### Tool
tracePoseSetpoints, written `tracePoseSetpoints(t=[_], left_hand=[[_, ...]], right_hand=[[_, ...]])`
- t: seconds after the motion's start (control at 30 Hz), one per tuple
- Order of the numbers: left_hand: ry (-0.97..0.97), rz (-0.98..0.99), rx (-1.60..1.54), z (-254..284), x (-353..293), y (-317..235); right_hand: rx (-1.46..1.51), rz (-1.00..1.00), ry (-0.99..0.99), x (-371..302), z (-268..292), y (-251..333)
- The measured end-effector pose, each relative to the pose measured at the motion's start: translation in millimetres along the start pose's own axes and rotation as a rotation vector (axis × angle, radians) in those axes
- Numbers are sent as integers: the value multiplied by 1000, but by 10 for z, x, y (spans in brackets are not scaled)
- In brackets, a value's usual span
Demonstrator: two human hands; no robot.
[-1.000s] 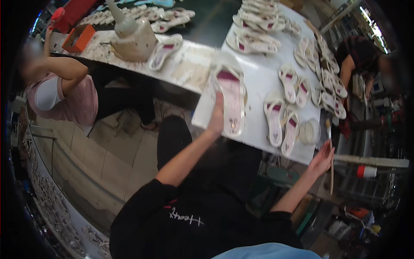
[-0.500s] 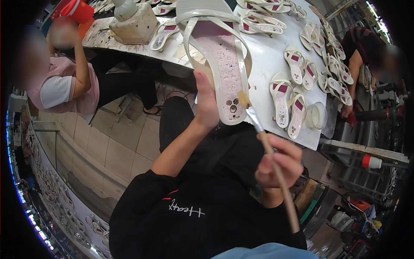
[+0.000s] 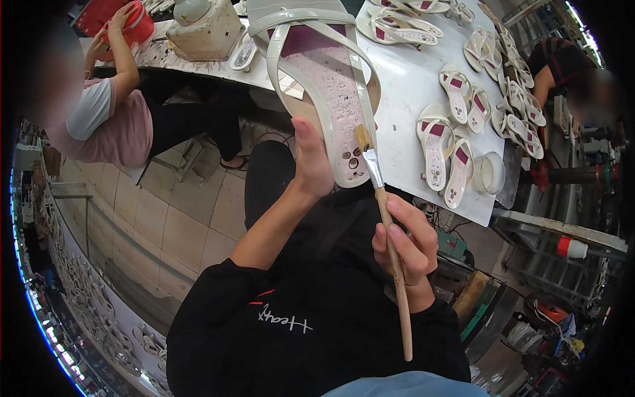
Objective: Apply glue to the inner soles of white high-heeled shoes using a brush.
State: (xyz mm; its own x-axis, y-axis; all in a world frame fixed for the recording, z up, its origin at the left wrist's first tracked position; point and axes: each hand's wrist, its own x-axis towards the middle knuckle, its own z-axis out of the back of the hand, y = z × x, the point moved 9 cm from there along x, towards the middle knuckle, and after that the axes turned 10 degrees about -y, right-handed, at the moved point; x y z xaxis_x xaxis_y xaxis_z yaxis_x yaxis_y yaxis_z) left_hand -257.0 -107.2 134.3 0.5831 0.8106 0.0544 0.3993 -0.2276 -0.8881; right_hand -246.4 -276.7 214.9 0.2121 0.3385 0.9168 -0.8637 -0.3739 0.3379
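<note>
My left hand (image 3: 313, 159) is closed around the heel end of a white strappy sandal (image 3: 338, 99), thumb up along its left side. The sandal's toe points away from me, and its insole is pinkish with dark round marks near the heel. In my right hand (image 3: 409, 238) is a paintbrush (image 3: 390, 255) with a wooden handle, gripped mid-shaft between thumb and fingers. Its bristles touch the insole's right side, just above the heel marks. The fingers of my left hand are hidden behind the sandal.
Several white sandals stand on the white table (image 3: 410, 73), including a near pair (image 3: 434, 149) beside a clear round container (image 3: 489, 173). Back left is a stained block (image 3: 205, 33). A person at the left holds a red bucket (image 3: 137, 25); another bends at the far right.
The brush has moved left and slightly up, from the insole's right edge onto its surface, its handle now steeper. My left hand and the sandal have shifted slightly left.
</note>
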Motion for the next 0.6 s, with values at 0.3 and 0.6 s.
tracePoseSetpoints(t=[0.3,0.6], left_hand=[[-124,-63,-58,85,21,-34],[-42,-52,-24,124,31,-16]], right_hand=[[4,12,-5,-49,-27,-42],[-3,-4,10,-77,-56,-59]])
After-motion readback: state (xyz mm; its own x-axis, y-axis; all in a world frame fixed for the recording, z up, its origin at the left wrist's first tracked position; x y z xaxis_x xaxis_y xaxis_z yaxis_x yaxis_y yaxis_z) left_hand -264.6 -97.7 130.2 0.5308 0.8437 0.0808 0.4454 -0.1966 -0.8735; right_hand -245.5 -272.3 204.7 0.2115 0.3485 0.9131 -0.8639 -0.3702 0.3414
